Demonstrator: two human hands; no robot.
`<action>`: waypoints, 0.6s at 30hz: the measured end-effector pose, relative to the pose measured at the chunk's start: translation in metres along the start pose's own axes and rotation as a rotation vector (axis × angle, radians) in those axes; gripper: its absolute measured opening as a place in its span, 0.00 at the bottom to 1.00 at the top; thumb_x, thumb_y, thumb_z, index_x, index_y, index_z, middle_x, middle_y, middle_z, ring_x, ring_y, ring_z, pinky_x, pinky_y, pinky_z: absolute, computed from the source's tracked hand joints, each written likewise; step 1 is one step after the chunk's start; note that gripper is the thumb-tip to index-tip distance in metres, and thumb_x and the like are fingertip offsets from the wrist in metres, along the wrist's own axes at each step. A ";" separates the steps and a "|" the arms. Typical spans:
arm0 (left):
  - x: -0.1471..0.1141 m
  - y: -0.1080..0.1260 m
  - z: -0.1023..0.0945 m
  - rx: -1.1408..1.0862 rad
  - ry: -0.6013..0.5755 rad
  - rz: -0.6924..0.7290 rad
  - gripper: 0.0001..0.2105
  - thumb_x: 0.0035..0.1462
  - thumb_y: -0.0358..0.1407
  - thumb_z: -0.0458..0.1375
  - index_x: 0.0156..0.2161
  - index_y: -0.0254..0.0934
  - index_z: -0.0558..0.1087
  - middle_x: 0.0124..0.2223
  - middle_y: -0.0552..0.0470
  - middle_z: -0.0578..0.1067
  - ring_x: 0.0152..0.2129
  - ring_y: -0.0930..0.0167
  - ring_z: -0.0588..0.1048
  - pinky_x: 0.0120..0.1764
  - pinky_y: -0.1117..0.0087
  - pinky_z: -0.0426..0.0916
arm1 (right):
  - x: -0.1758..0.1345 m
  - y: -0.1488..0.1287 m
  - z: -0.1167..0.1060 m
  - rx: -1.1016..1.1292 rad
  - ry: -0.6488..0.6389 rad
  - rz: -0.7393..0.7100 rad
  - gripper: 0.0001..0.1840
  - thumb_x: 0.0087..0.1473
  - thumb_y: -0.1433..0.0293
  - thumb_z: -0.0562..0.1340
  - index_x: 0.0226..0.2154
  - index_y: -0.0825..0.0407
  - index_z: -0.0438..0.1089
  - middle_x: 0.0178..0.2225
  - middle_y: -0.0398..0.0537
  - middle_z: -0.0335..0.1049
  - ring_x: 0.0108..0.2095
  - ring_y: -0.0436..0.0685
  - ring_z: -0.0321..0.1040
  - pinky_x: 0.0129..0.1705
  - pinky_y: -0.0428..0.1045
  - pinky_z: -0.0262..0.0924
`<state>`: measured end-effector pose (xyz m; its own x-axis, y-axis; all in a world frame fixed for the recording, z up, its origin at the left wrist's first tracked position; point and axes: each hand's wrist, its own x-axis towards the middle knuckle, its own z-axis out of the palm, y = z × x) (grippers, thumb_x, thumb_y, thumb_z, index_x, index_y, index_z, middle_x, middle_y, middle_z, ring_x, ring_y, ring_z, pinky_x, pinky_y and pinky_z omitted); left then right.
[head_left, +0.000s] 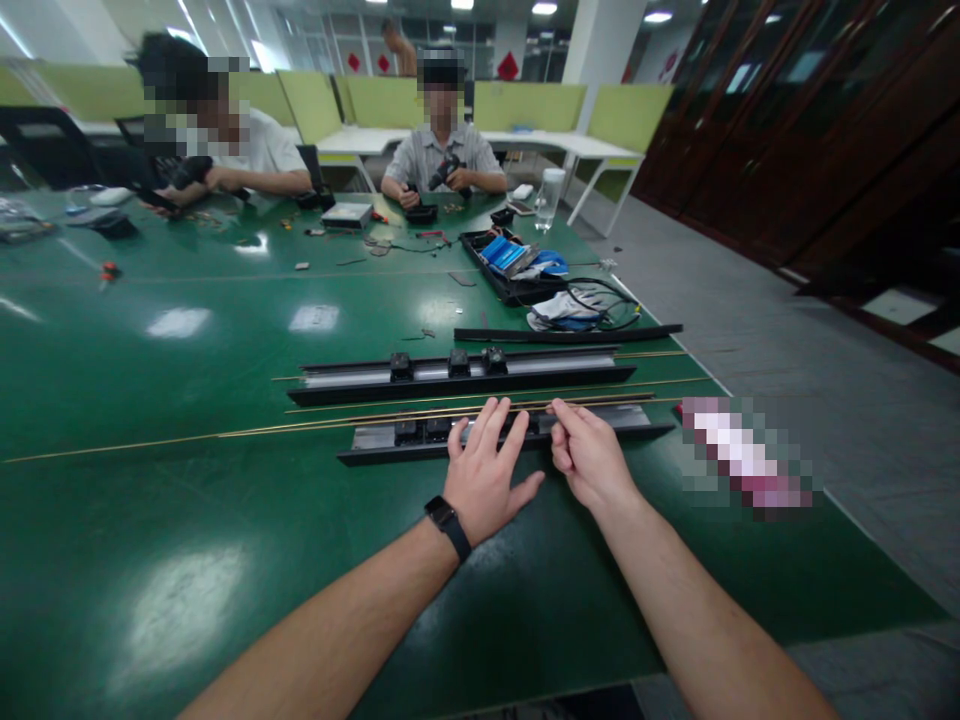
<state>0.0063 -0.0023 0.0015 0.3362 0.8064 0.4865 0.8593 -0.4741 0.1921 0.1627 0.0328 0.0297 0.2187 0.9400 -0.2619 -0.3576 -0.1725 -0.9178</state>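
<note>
My left hand, with a dark watch at the wrist, is spread over the nearer black channel. Its fingertips reach the thin brass-coloured rods lying along the far side of that channel. Close by on the right, my right hand pinches a brass-coloured rod between thumb and forefinger, its other fingers curled in. Small black blocks sit inside the nearer channel, partly covered by my left hand. Behind it lies a second black channel with 3 black blocks in its pale interior.
A black strip lies beyond the channels. Behind it are gloves, a cable loop and a black tray with blue items. A blurred pink packet lies near the table's right edge. Two people holding drills sit across the green table.
</note>
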 end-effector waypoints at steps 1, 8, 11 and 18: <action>0.000 0.000 0.000 0.002 -0.001 -0.001 0.34 0.60 0.53 0.55 0.67 0.42 0.58 0.72 0.46 0.54 0.68 0.60 0.52 0.63 0.51 0.49 | 0.000 0.000 0.000 0.000 -0.003 -0.001 0.18 0.48 0.58 0.71 0.32 0.53 0.69 0.15 0.36 0.61 0.08 0.43 0.50 0.08 0.39 0.38; 0.000 0.001 -0.001 -0.005 0.000 -0.005 0.34 0.59 0.52 0.56 0.67 0.42 0.59 0.71 0.44 0.55 0.68 0.58 0.53 0.63 0.51 0.50 | 0.000 0.001 0.000 -0.045 -0.019 0.013 0.21 0.47 0.55 0.72 0.33 0.53 0.68 0.15 0.35 0.62 0.08 0.42 0.50 0.08 0.39 0.38; 0.000 0.000 0.000 -0.004 -0.001 -0.006 0.34 0.59 0.53 0.56 0.67 0.42 0.59 0.71 0.44 0.55 0.68 0.58 0.53 0.63 0.51 0.50 | 0.001 0.001 -0.001 -0.060 -0.031 0.012 0.21 0.47 0.55 0.72 0.32 0.53 0.68 0.15 0.35 0.62 0.08 0.42 0.49 0.08 0.39 0.36; 0.000 0.000 0.000 -0.010 -0.003 -0.004 0.34 0.60 0.53 0.55 0.68 0.42 0.58 0.71 0.45 0.54 0.69 0.60 0.52 0.64 0.51 0.49 | 0.000 0.000 0.000 -0.036 -0.022 0.005 0.20 0.47 0.56 0.72 0.32 0.53 0.69 0.14 0.35 0.61 0.08 0.42 0.49 0.09 0.39 0.37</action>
<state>0.0062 -0.0021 0.0018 0.3343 0.8091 0.4834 0.8566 -0.4747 0.2023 0.1624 0.0331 0.0293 0.1969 0.9451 -0.2607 -0.3255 -0.1878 -0.9267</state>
